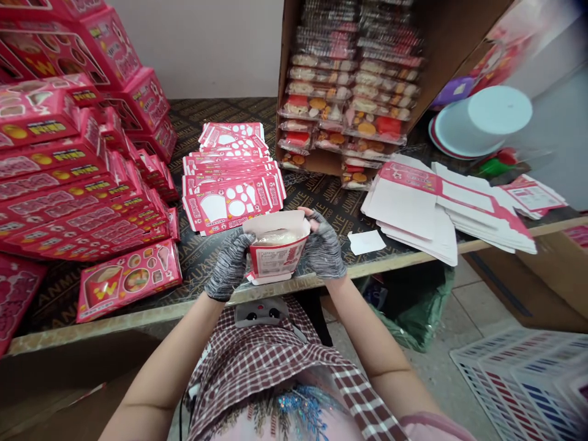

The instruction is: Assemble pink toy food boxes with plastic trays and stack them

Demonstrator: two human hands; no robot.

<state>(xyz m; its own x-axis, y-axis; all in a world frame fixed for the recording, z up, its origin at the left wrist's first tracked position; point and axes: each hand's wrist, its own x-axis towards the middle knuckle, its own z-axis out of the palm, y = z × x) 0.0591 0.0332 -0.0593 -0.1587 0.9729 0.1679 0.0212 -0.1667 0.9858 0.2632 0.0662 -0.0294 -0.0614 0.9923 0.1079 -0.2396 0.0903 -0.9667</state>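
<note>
item: carton (278,254), small, pink and white, held at the middle of the near edge of the bench (331,208), directly between the two hands. attitude: stood on end, long axis roughly upright, open mouth turned up toward the wearer, white top flap raised on the far side; something pale and wrapped shows inside. lower end at or just above the bench edge, contact cannot be told. left hand (229,264): in a grey knit fingerless glove, curled closed round the carton's left wall, gripping it. right hand (324,246): same glove, closed on the right wall, fingertips up at the top rim beside the raised flap, so this hand lies nearer the open mouth and the left sits lower on the body. both hands equally close, one on each side. surroundings: stack of flat pink blanks (232,177) just beyond the carton; pile of pink boxes (68,153) at the left end, one single pink box (128,278) near the front left edge; white-faced flat blanks (427,208) fanned at the right end; paper slip (366,241) just right of the right hand; cardboard case (441,49) of wrapped trays at the far edge; green bag (413,306) under the bench.
</note>
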